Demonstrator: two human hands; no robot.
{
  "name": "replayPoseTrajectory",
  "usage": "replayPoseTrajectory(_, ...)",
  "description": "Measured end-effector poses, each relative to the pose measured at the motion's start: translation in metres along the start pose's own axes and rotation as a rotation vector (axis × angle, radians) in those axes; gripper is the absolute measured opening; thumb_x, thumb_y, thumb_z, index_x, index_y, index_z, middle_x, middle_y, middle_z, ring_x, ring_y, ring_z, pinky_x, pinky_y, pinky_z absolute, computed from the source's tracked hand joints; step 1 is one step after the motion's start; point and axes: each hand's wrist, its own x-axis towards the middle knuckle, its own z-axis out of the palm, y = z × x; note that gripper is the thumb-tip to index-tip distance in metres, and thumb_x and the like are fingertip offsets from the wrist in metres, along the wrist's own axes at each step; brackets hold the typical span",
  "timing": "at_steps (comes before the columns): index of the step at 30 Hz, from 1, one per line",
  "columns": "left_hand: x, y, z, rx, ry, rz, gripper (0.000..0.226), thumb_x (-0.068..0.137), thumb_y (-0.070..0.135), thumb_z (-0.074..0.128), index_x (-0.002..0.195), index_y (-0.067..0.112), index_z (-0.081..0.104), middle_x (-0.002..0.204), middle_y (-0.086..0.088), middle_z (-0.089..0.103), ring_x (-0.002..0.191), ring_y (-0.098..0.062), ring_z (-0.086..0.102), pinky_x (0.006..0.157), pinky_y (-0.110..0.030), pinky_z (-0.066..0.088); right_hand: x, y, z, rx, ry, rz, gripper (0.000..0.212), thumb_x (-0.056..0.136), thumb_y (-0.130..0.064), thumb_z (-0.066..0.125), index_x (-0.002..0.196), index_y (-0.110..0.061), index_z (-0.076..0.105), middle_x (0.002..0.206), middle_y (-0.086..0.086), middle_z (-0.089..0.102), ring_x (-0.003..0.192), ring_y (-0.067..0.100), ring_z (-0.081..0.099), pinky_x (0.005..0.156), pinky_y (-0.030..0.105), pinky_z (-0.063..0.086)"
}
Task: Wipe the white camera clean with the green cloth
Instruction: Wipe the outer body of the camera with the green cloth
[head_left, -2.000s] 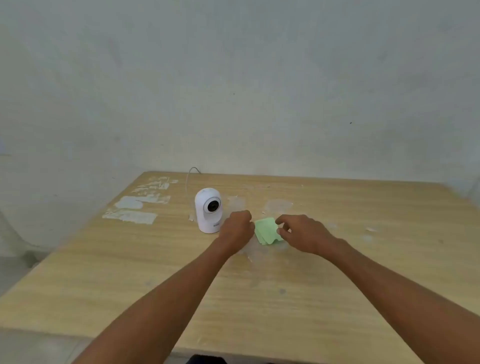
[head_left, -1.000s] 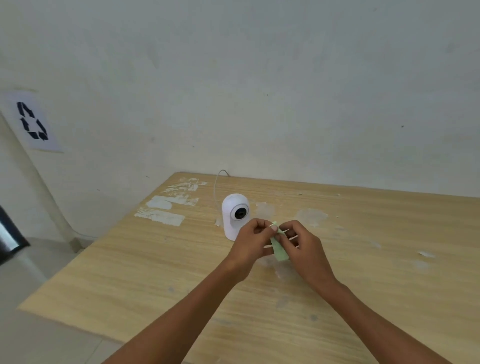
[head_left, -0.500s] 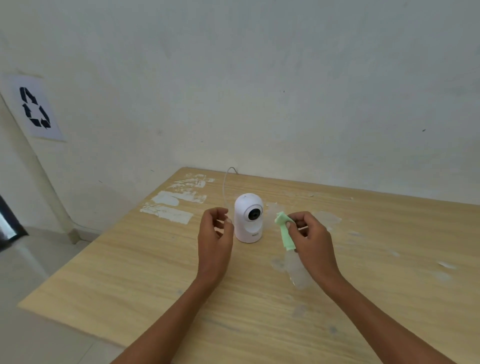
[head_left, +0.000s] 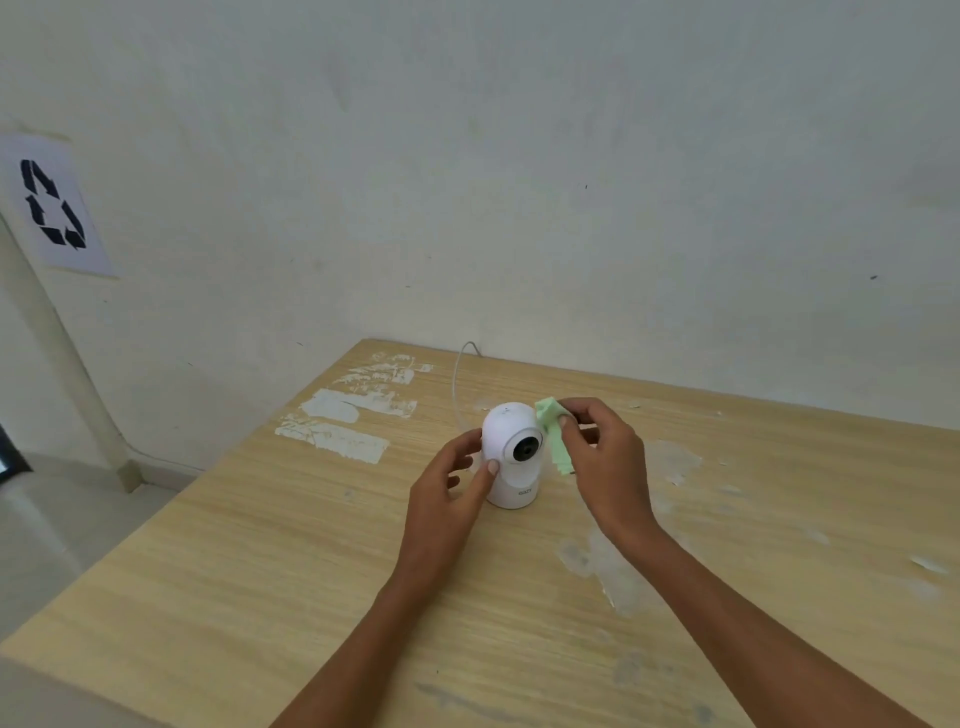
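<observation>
The white camera (head_left: 511, 453) stands upright on the wooden table (head_left: 260, 571), its round head and dark lens facing me and a little right. My left hand (head_left: 449, 480) grips its left side, thumb on the front and fingers behind. My right hand (head_left: 602, 457) holds the folded green cloth (head_left: 553, 434) pinched between thumb and fingers, the cloth's top edge touching the upper right of the camera's head. Part of the cloth is hidden behind my fingers.
A thin white cable (head_left: 460, 379) runs from behind the camera to the table's far edge by the wall. White tape remnants (head_left: 343, 421) mark the table's far left. The table's left edge drops to the floor. A recycling sign (head_left: 52, 208) hangs on the wall.
My left hand let go of the cloth, moved left and then took hold of the camera's side. My right hand carried the cloth up against the camera's head.
</observation>
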Motion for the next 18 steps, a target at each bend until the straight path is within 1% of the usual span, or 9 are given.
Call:
replayPoseTrajectory(2, 0.000, 0.000, -0.001, 0.003, 0.001, 0.001, 0.034, 0.097, 0.034, 0.068, 0.131, 0.042, 0.063, 0.126, 0.026, 0.069, 0.115, 0.007, 0.061, 0.097, -0.028, 0.051, 0.004, -0.005, 0.006, -0.021, -0.053, -0.058, 0.020, 0.096, -0.015, 0.060, 0.105, -0.028, 0.073, 0.098, -0.018, 0.072, 0.085, 0.001, 0.064, 0.070, 0.012, 0.047)
replayPoseTrajectory(4, 0.001, 0.000, -0.001, 0.006, 0.007, -0.009, 0.033, 0.097, 0.035, 0.069, 0.129, 0.043, 0.064, 0.124, 0.027, 0.069, 0.113, 0.008, 0.061, 0.097, -0.030, 0.052, 0.005, -0.008, 0.010, -0.036, -0.074, -0.114, 0.021, 0.096, -0.014, 0.061, 0.107, -0.027, 0.073, 0.101, -0.018, 0.071, 0.091, -0.002, 0.062, 0.072, 0.007, 0.044)
replayPoseTrajectory(7, 0.002, -0.002, -0.001, 0.000, 0.006, -0.007, 0.032, 0.097, 0.034, 0.069, 0.127, 0.044, 0.064, 0.123, 0.028, 0.069, 0.113, 0.007, 0.061, 0.096, -0.030, 0.052, 0.002, -0.004, 0.013, -0.058, -0.087, -0.145, 0.020, 0.096, -0.013, 0.060, 0.109, -0.023, 0.072, 0.107, -0.016, 0.069, 0.097, -0.002, 0.062, 0.075, 0.007, 0.044)
replayPoseTrajectory(10, 0.003, -0.002, 0.000, -0.009, 0.006, -0.008, 0.032, 0.096, 0.035, 0.070, 0.126, 0.045, 0.064, 0.123, 0.028, 0.069, 0.113, 0.008, 0.061, 0.095, -0.030, 0.052, 0.004, 0.001, 0.011, -0.058, -0.088, -0.093, 0.022, 0.098, -0.013, 0.058, 0.113, -0.022, 0.072, 0.107, -0.014, 0.070, 0.094, -0.007, 0.060, 0.073, 0.003, 0.042)
replayPoseTrajectory(12, 0.003, -0.003, 0.000, -0.010, 0.005, -0.009, 0.034, 0.094, 0.037, 0.072, 0.126, 0.046, 0.064, 0.123, 0.029, 0.068, 0.113, 0.009, 0.060, 0.093, -0.027, 0.051, 0.009, 0.000, 0.010, -0.068, -0.108, -0.067, 0.024, 0.098, -0.012, 0.057, 0.113, -0.023, 0.072, 0.106, -0.013, 0.071, 0.093, -0.004, 0.062, 0.073, 0.002, 0.041)
replayPoseTrajectory(14, 0.004, -0.003, 0.000, -0.009, 0.010, -0.012, 0.036, 0.092, 0.039, 0.075, 0.125, 0.047, 0.064, 0.121, 0.030, 0.068, 0.112, 0.009, 0.060, 0.092, -0.025, 0.051, 0.013, -0.004, 0.010, -0.079, -0.138, -0.101, 0.023, 0.097, -0.011, 0.058, 0.110, -0.022, 0.073, 0.107, -0.013, 0.071, 0.097, -0.001, 0.063, 0.077, 0.004, 0.043)
replayPoseTrajectory(16, 0.004, -0.004, 0.001, -0.010, 0.013, -0.015, 0.037, 0.091, 0.039, 0.075, 0.125, 0.048, 0.064, 0.120, 0.030, 0.069, 0.111, 0.008, 0.061, 0.091, -0.026, 0.051, 0.015, -0.007, 0.012, -0.094, -0.169, -0.180, 0.022, 0.096, -0.009, 0.059, 0.108, -0.020, 0.073, 0.107, -0.014, 0.071, 0.100, -0.001, 0.063, 0.082, 0.007, 0.046)
replayPoseTrajectory(18, 0.004, -0.005, 0.002, -0.005, 0.014, -0.012, 0.036, 0.091, 0.040, 0.075, 0.125, 0.048, 0.064, 0.121, 0.030, 0.069, 0.112, 0.008, 0.061, 0.091, -0.025, 0.051, 0.017, -0.006, 0.013, -0.065, -0.172, -0.172, 0.022, 0.096, -0.009, 0.058, 0.107, -0.021, 0.073, 0.106, -0.016, 0.071, 0.100, -0.001, 0.064, 0.082, 0.009, 0.047)
